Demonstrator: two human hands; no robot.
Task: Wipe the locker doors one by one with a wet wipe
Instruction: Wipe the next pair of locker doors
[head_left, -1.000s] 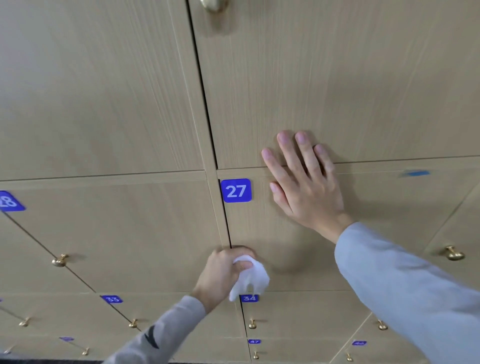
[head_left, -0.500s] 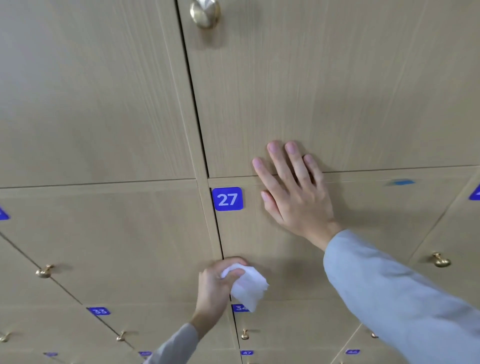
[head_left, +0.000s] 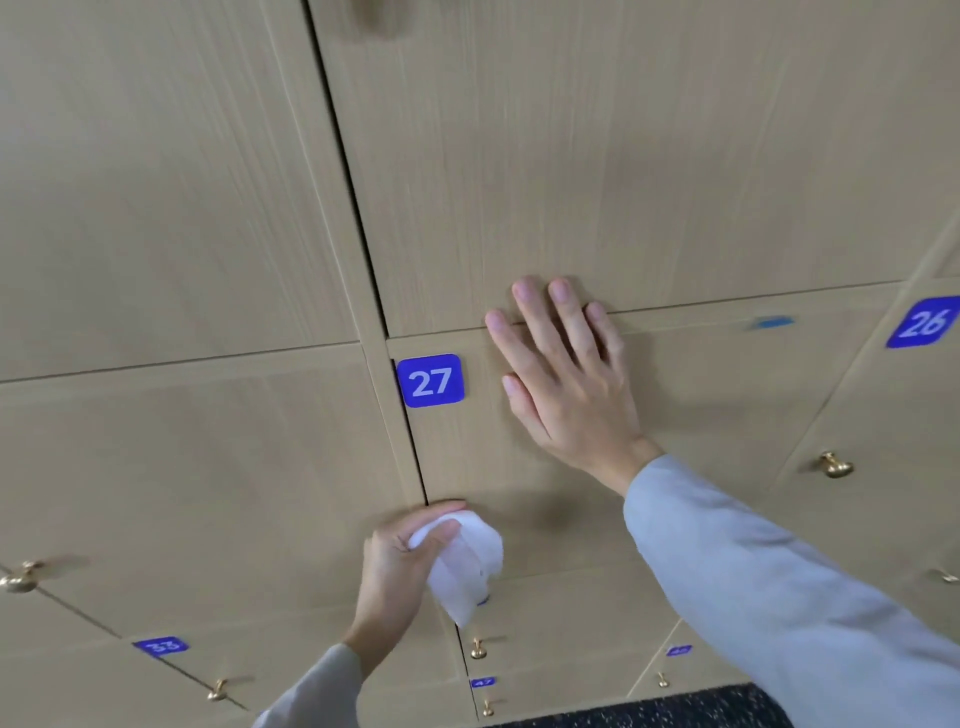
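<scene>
Locker door (head_left: 701, 415): wipe (head_left: 467, 564) hanging lengthwise downward.

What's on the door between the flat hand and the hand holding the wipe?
In the head view, only bare wood of the locker door lies between the right hand and the left hand gripping the wipe.

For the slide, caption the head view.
Left hand wipes door 27's lower-left corner with a wet wipe while the right hand presses flat above.
</scene>
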